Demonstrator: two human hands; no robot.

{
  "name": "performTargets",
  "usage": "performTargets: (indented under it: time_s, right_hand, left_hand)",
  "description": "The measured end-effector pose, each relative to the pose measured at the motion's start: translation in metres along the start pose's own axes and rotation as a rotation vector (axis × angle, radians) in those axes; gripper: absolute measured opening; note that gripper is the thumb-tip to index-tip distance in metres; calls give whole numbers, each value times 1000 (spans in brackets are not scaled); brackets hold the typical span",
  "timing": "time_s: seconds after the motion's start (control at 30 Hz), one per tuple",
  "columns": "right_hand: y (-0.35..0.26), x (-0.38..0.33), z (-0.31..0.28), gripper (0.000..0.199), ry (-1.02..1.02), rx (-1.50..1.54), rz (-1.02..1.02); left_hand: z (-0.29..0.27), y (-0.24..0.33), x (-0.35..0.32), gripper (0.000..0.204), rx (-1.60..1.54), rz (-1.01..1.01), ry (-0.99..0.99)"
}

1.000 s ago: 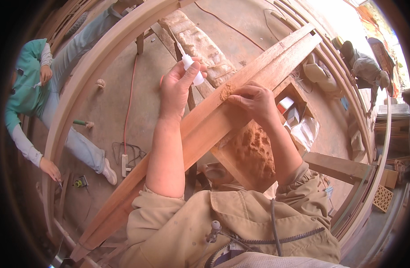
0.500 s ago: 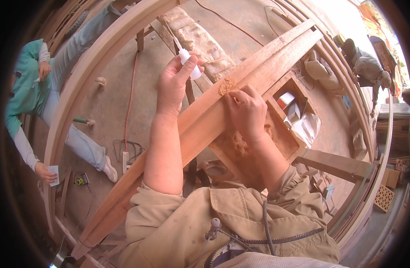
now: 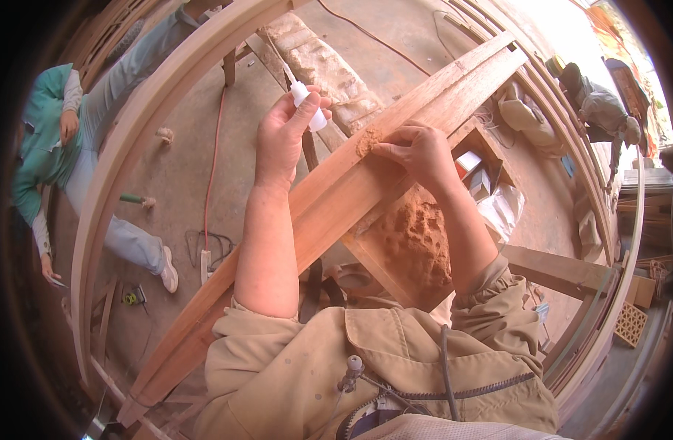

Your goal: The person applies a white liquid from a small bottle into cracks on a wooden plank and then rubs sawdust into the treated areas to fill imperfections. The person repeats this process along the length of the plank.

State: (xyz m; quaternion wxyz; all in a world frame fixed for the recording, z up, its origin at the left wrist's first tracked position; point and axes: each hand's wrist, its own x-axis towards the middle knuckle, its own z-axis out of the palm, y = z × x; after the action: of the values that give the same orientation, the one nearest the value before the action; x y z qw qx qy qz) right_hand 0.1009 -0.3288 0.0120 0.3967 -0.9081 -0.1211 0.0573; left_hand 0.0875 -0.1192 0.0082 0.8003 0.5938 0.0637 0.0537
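My left hand [image 3: 284, 136] grips a small white squeeze bottle [image 3: 318, 121] with a thin nozzle pointing up and away, held above a long wooden beam [image 3: 340, 209]. The beam runs slantwise from near left to far right. On it lies a small heap of sawdust [image 3: 367, 139]. My right hand [image 3: 428, 154] is at the heap's right side, thumb and fingers pinched together. Whatever is between those fingertips is too small to make out.
Under my right forearm is a wooden tray box [image 3: 380, 268] with a mass of brown sawdust [image 3: 417, 235]; small cartons [image 3: 479, 183] and white plastic [image 3: 504, 209] sit in its far part. Curved wooden rails [image 3: 105, 154] arch around. One person [image 3: 47, 147] is at left, another [image 3: 600, 103] at far right.
My right hand has shifted slightly right, back from the sawdust heap, uncovering more of the sawdust in the box. My left hand barely moved. The person at left has lowered an arm.
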Motion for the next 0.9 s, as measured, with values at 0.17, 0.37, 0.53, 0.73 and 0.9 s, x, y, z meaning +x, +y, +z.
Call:
performTargets:
  time_s: [0.17,0.37,0.53,0.73,0.9]
  right_hand:
    - [-5,3,-3,23,-32,-39,34]
    - [7,-6,-11,15,-55,82,-138]
    - [-8,-28,2,15,88,-127,-132]
    - [0,-30,34,14,365,-53,-155]
    - [0,-26,37,10,384,-122,-241]
  left_hand:
    - [3,5,0,35,-24,3,8]
    - [2,7,-2,34,-45,4,21]
    - [2,5,-1,36,-56,-8,14]
    - [3,3,-1,36,-54,-19,17]
    - [-1,-1,1,34,8,-16,9]
